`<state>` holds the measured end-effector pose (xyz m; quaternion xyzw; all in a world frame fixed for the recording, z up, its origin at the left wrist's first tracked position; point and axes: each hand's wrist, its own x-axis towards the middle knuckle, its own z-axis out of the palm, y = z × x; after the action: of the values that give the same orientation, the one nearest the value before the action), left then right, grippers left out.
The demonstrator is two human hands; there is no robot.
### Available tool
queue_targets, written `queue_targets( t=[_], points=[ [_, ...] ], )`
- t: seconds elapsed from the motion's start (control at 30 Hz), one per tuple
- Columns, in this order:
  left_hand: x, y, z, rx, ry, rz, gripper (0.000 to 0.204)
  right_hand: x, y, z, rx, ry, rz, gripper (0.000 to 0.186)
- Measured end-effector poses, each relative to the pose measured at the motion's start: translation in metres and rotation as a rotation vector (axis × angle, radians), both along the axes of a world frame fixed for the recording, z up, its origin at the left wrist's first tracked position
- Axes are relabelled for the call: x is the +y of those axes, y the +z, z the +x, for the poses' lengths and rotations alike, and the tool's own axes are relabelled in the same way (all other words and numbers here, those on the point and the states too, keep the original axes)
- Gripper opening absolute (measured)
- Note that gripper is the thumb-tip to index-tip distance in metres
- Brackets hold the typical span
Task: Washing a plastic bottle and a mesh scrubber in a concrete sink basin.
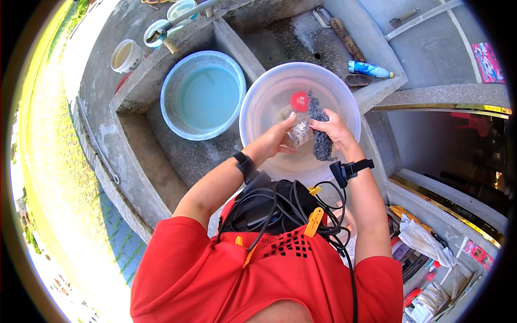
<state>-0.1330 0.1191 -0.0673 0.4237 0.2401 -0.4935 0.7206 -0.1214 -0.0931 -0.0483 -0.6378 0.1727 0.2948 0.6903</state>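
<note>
My left hand [282, 135] is wrapped round a clear jar [299, 135] with white suds on it, tilted over a wide whitish plastic basin [259, 98]. My right hand [339, 129] grips a long dark grey scouring pad [322, 144], which hangs down beside the jar. The jar's mouth and base are hard to make out. Beyond the jar, a round red lid [299, 101] lies in the basin. Both wrists carry black straps with small devices.
Left of the basin, a blue basin [167, 97] of cloudy water stands in a concrete sink [141, 156]. On the right ledge are a blue-labelled bottle [369, 69] and a scrub brush [357, 81]. Black cables [269, 200] hang at my front. Buckets [126, 56] stand far left.
</note>
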Motion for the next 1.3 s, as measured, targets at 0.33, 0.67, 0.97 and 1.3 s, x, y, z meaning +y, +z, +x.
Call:
queue_targets(
  t=[0.33, 0.67, 0.97, 1.3],
  points=[
    [0.005, -0.013, -0.002, 0.078, 0.075, -0.216, 0.050, 0.002, 0.020, 0.000, -0.038, -0.010, 0.090, 0.051],
    [0.004, -0.014, -0.002, -0.081, 0.000, -0.202, 0.052, 0.004, 0.032, -0.002, -0.043, -0.008, 0.032, 0.053],
    [0.000, -0.013, -0.004, -0.214, -0.138, -0.131, 0.050, 0.005, 0.025, -0.002, -0.122, 0.044, -0.032, 0.052],
    [0.000, -0.009, -0.005, -0.134, 0.048, -0.158, 0.056, 0.004, 0.032, 0.001, -0.143, 0.059, 0.002, 0.043]
  ],
)
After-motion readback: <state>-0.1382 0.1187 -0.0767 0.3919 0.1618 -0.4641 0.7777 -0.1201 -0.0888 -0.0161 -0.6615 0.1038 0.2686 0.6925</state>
